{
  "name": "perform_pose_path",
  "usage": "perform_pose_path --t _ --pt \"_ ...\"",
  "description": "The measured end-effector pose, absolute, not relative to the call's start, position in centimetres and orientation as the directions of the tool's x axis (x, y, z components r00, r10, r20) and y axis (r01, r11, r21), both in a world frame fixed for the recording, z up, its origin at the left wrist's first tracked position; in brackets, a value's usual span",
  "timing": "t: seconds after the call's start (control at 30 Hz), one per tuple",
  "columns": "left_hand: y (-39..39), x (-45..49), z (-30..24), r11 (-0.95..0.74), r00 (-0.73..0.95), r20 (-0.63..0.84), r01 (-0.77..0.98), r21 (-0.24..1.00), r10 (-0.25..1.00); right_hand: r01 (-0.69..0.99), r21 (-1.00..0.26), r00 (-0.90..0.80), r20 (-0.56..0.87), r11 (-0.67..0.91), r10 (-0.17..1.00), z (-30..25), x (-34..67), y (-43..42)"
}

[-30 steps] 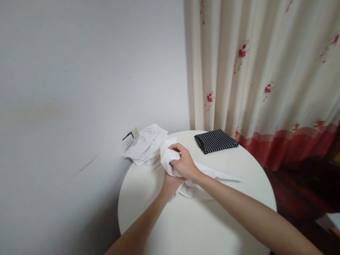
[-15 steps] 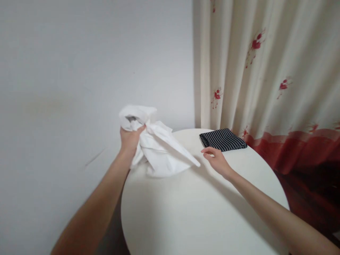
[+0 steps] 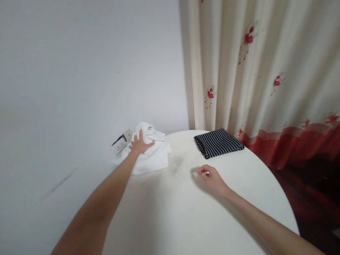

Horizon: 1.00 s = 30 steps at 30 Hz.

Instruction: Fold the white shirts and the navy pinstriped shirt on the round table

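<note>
A crumpled white fabric bundle (image 3: 155, 159) lies at the far left of the round white table (image 3: 180, 212), the left hand (image 3: 139, 145) on it, fingers spread. The right hand (image 3: 213, 180), near the folded black-and-white striped cloth (image 3: 220, 142), has curled fingers; whether their tips meet is unclear.

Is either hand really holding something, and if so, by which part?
Nothing appears gripped: the left hand rests spread-fingered on the crumpled white cloth, and the loosely curled right hand is empty.

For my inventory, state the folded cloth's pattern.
The folded cloth is black with white stripes; head view.
</note>
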<state>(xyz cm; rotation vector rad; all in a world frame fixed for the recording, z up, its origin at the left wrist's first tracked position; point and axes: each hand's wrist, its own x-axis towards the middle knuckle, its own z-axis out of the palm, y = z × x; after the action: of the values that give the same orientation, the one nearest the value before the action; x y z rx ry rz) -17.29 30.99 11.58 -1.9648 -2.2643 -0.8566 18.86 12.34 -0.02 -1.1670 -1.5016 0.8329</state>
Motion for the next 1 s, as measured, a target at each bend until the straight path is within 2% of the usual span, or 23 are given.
perform_pose_path --t 0.07,0.2,0.67,0.73,0.83,0.93,1.0 --pt "30.8 -16.5 8.5 0.179 -0.279 0.331 0.936 0.303 0.901 0.246 -0.926 -0.025 0.290 0.287 0.957 -0.2 18.9 12.1" --pt "30.8 -16.6 7.0 0.173 -0.263 0.370 0.950 0.259 0.891 0.267 -0.929 -0.033 0.257 0.257 0.966 -0.1 18.7 11.9" --pt "28.5 -17.2 13.3 0.045 -0.183 0.527 0.964 0.264 0.830 0.304 -0.917 -0.029 0.263 0.259 0.964 -0.3 18.5 11.8" --pt "27.7 -16.5 14.1 -0.008 -0.152 0.594 0.966 0.258 0.790 0.317 -0.908 -0.026 0.280 0.273 0.960 -0.5 18.5 11.9" --pt "25.6 -14.5 14.5 -0.203 -0.015 0.687 0.951 0.235 0.726 0.387 -0.866 -0.008 0.339 0.315 0.941 -0.6 19.2 12.9" --pt "22.7 -11.7 13.5 -0.437 0.139 0.701 0.859 0.266 0.699 0.587 -0.742 0.020 0.414 0.324 0.910 -0.2 20.6 14.7" --pt "20.6 -9.6 12.0 -0.541 0.200 0.685 0.775 0.327 0.701 0.746 -0.612 0.045 0.438 0.261 0.898 0.2 21.7 16.2"
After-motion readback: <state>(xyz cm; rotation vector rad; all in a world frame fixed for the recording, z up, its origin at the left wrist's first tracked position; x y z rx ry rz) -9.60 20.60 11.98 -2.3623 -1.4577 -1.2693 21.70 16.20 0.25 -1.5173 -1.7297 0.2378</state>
